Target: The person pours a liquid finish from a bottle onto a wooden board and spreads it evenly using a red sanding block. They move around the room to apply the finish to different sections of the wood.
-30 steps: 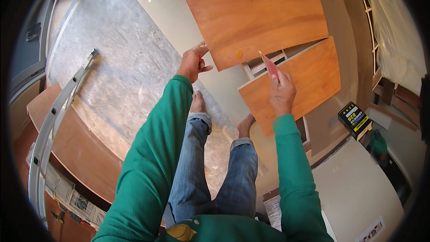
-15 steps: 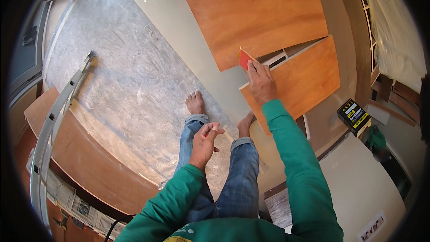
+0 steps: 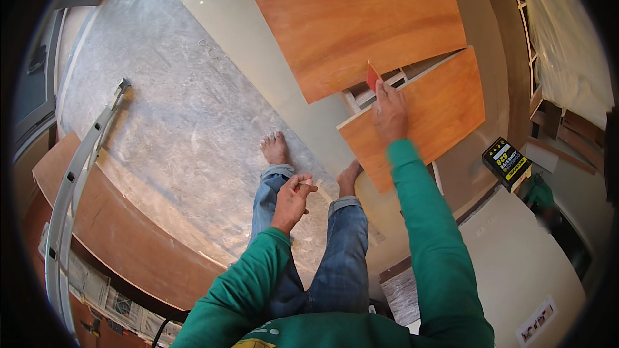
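Note:
My right hand [image 3: 391, 113] pinches a small flat red spreader-like piece [image 3: 373, 77] with a pale edge, held upright over the gap between two orange-brown wooden panels. The larger panel [image 3: 367, 19] lies beyond the hand. The smaller panel [image 3: 429, 109] sits under the wrist, and pale framing strips [image 3: 358, 97] show in the gap. My left hand [image 3: 291, 202] hovers over my knees with curled fingers and the thumb close to them; whatever it may hold is hidden.
To the left a metal ladder-like rail [image 3: 71, 177] leans beside a brown board [image 3: 135, 232]. A black and yellow tin [image 3: 506, 162] stands at the right, by a pale board [image 3: 516, 251]. Plastic sheeting [image 3: 567, 38] hangs at the far right. My bare feet rest on the grey sheet [image 3: 174, 90] and floor.
My right hand has moved a little to the right with the red piece, off the larger panel's near corner and over the gap. My left hand stays nearly in place.

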Action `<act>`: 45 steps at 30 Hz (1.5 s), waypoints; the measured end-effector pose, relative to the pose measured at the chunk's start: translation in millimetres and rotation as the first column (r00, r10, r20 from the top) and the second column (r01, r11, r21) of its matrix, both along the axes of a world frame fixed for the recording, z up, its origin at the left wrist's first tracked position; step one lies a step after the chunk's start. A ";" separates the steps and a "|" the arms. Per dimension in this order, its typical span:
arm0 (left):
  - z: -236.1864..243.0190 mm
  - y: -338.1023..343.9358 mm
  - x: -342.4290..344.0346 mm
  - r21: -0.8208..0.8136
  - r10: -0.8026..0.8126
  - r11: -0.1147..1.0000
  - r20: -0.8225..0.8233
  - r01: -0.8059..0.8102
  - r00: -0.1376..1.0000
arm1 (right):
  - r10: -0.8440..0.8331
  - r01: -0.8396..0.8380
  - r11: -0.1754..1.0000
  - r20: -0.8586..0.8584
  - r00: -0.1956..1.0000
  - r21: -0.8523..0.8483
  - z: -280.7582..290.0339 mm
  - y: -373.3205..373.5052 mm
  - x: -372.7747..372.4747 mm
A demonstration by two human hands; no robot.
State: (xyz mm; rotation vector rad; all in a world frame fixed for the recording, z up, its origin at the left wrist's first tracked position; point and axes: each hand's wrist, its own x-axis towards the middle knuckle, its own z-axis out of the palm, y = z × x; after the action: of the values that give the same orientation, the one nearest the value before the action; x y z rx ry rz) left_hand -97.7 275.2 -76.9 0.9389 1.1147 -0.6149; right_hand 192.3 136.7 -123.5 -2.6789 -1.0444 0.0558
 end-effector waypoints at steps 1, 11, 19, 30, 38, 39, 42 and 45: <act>-0.7 -0.1 -0.1 0.001 -0.001 1.000 0.000 0.001 1.000 | 0.016 -0.016 1.000 0.001 1.000 -0.016 -3.0 3.4 -9.8; -4.6 -2.7 -4.1 -0.009 0.031 0.999 -0.025 -0.032 0.999 | -0.146 0.159 0.981 -0.122 0.982 0.107 11.8 22.5 -37.2; -6.8 -3.9 -5.2 -0.021 0.030 0.999 -0.010 -0.031 0.999 | -0.046 0.050 0.999 -0.159 0.986 0.021 3.3 46.1 -86.7; -6.5 5.8 -19.9 0.009 0.036 0.999 -0.019 -0.036 0.999 | -0.087 0.128 0.982 -0.274 0.958 0.136 12.5 97.3 -122.7; 22.8 24.0 -27.0 0.086 0.115 0.989 0.096 -0.123 0.989 | -0.131 0.190 0.965 -0.294 0.947 0.183 8.5 93.9 -117.7; 25.7 33.0 -20.9 0.102 0.119 0.986 0.117 -0.132 0.986 | -0.128 0.209 0.951 -0.323 0.938 0.230 9.3 97.4 -117.4; 68.2 76.8 10.1 0.252 0.041 0.964 0.163 -0.082 0.986 | -0.330 0.476 0.852 -0.481 0.812 0.219 25.7 104.9 -121.6; 87.4 130.9 27.0 0.476 -0.115 0.878 0.292 -0.040 0.949 | -0.493 0.708 0.680 -0.597 0.633 0.189 33.1 113.8 -120.2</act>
State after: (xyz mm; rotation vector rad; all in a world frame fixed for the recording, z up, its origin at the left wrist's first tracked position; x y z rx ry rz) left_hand -70.7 406.1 10.5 1.4353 0.9745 -0.2017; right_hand 72.0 250.5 -90.4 -2.2738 0.0736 0.3416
